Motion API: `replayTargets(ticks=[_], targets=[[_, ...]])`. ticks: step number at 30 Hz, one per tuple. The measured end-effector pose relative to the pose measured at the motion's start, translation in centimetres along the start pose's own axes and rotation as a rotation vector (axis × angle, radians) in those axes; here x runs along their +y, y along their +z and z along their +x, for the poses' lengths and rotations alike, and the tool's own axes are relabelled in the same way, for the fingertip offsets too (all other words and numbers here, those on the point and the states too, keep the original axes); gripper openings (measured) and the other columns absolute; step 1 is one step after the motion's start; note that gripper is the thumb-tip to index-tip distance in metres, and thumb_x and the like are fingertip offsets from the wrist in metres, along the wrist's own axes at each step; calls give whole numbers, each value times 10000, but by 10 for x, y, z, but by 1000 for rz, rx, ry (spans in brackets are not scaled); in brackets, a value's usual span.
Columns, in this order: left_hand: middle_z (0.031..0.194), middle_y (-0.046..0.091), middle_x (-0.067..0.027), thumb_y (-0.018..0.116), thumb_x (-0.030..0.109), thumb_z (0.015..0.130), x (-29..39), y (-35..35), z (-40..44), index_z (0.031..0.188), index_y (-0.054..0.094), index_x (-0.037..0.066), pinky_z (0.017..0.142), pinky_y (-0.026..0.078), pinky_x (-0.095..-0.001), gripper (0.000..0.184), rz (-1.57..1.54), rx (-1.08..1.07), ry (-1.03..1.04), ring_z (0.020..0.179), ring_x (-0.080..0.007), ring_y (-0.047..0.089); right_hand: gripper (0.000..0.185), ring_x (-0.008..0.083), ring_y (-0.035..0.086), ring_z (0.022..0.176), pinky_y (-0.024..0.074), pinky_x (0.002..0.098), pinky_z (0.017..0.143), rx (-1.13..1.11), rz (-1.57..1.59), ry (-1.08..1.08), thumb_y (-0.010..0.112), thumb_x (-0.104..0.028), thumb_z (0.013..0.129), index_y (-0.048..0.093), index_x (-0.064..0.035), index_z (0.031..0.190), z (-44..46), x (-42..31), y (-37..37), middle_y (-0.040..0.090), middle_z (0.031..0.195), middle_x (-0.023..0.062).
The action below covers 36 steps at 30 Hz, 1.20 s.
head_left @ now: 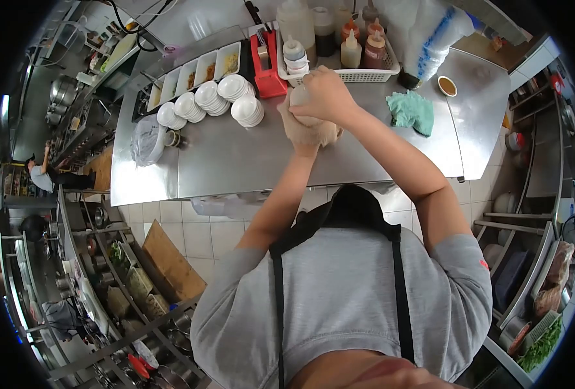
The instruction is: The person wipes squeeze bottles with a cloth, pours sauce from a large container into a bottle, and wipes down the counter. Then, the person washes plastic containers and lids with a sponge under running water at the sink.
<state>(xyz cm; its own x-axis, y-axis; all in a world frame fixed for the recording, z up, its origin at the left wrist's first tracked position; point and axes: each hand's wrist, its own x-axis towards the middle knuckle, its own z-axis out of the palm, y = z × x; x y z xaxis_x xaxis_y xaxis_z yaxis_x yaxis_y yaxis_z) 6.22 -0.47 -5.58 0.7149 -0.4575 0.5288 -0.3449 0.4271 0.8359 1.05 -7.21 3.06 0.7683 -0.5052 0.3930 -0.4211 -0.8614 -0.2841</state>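
Over the steel counter (248,155), my left hand (305,146) is under a beige cloth (310,133), its fingers mostly covered by it. A pale, rounded dish (305,104) sits in the cloth. My right hand (326,94) reaches over from the right, its fingers curled round the dish's upper edge. Both hands are close together, in front of the white basket (372,76) of squeeze bottles. Just left of them stands a red holder (268,68).
Stacks of small white dishes (234,87) and a row of food trays (206,68) stand to the left. A green cloth (410,111) and a small sauce bowl (447,86) lie right. A co-worker (43,177) stands far left.
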Motion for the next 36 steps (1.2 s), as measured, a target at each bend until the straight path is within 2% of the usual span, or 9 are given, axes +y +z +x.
replayTargets(ticks=[2, 4, 10, 15, 17, 19, 21, 30, 36], targets=[[936, 559, -133, 740, 317, 644, -22, -5, -5, 1111, 485, 16, 823, 439, -368, 612, -214, -58, -241, 923, -260, 547, 516, 287, 536, 831, 457, 342, 768, 15, -16, -44, 713, -396, 566, 620, 66, 773, 1, 4, 3, 608, 814, 166], [948, 575, -149, 745, 301, 658, -59, -22, -20, 1125, 458, -7, 815, 463, -378, 629, 814, -29, 571, 905, -271, 577, 522, 284, 531, 850, 454, 345, 780, -19, -11, -51, 718, -398, 569, 624, 61, 799, -4, 7, 6, 608, 829, 161], [1012, 583, -148, 777, 305, 616, -6, -40, 32, 1107, 468, -8, 810, 465, -350, 659, 188, -488, 21, 917, -267, 583, 553, 306, 524, 941, 444, 364, 835, -106, 155, -275, 711, -460, 582, 643, 31, 828, 8, 24, -4, 612, 896, 171], [1007, 587, -146, 793, 306, 589, -21, -29, 28, 1084, 489, -5, 804, 468, -349, 659, 206, -321, 141, 896, -275, 590, 646, 287, 471, 1039, 408, 374, 877, -211, 256, -329, 748, -400, 621, 574, 9, 1089, -4, 32, 1, 560, 1045, 129], [1008, 588, -145, 796, 310, 581, -32, -26, 18, 1078, 495, -4, 805, 468, -352, 661, 187, -234, 144, 894, -280, 591, 629, 275, 438, 1100, 370, 370, 921, 135, 457, -189, 701, -355, 719, 493, -8, 1200, -31, 40, 26, 504, 1145, 141], [1004, 584, -141, 802, 316, 558, -31, -21, 13, 1070, 503, 0, 811, 466, -360, 672, 209, -230, 122, 903, -288, 587, 541, 270, 411, 1151, 322, 372, 963, 569, 440, 164, 609, -275, 821, 425, -15, 1258, -73, 32, 48, 467, 1201, 152], [995, 584, -140, 808, 324, 546, -33, -14, 7, 1071, 500, 2, 811, 466, -365, 689, 319, -168, 172, 904, -292, 587, 428, 270, 391, 1175, 289, 384, 995, 559, 735, 515, 499, -222, 901, 418, -5, 1260, -120, 22, 68, 459, 1222, 145], [1074, 535, -157, 808, 310, 551, -7, 4, -6, 1116, 459, 4, 846, 438, -384, 731, 323, -26, 31, 985, -300, 547, 655, 271, 183, 1339, 105, 334, 1088, 319, 1446, 278, 198, -447, 965, 87, 26, 1403, -78, 20, 87, 210, 1436, 179], [1106, 534, -147, 807, 290, 574, 32, -6, 11, 1192, 420, 10, 861, 431, -369, 781, 293, -191, 253, 1005, -286, 543, 723, 256, 184, 1335, 161, 336, 1073, 226, 1767, 219, 144, -558, 928, 90, -32, 1421, -43, 13, 26, 188, 1445, 160]])
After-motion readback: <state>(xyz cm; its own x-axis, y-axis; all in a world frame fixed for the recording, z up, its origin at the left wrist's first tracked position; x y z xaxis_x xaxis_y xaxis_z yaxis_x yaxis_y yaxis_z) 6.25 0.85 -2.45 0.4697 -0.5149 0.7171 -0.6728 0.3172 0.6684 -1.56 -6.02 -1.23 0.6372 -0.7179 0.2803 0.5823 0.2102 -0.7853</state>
